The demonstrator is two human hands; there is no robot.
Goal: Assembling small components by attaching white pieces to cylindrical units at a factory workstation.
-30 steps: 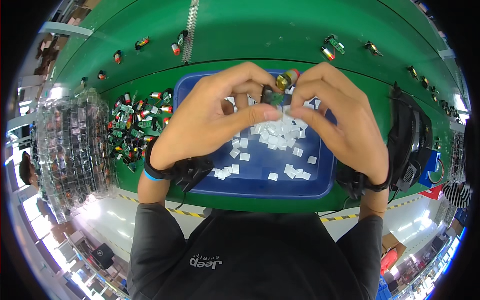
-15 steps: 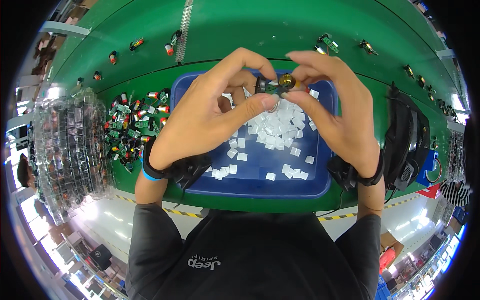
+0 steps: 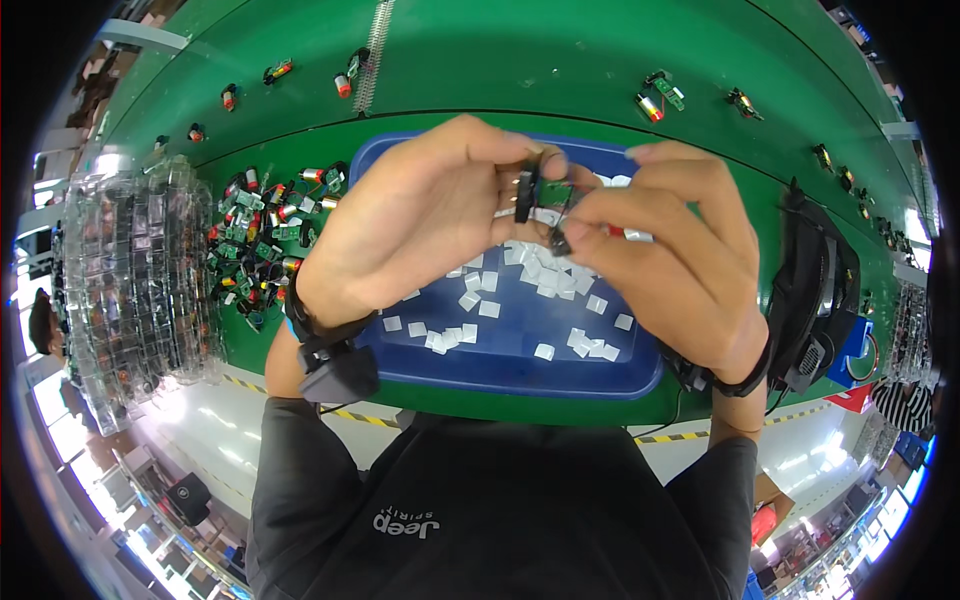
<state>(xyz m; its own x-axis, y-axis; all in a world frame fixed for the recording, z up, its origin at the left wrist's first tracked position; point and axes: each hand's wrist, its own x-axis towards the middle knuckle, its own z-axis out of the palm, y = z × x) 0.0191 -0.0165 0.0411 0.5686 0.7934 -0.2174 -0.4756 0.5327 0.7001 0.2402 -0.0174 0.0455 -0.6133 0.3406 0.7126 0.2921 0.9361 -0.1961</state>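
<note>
Above the tray, the assembly sits between the hands' narrowed fingers: the left hand holds its black disc; the right hand pinches its lower end. White squares lie below.

Red-white piece partly hidden by right hand; perhaps cylinder

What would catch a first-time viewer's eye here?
Probably the left hand and right hand, holding a small green circuit board with black parts above a blue tray. Inside that tray, loose white squares stand out. Left of it, a jumbled pile of circuit assemblies lies on the green table.
</note>
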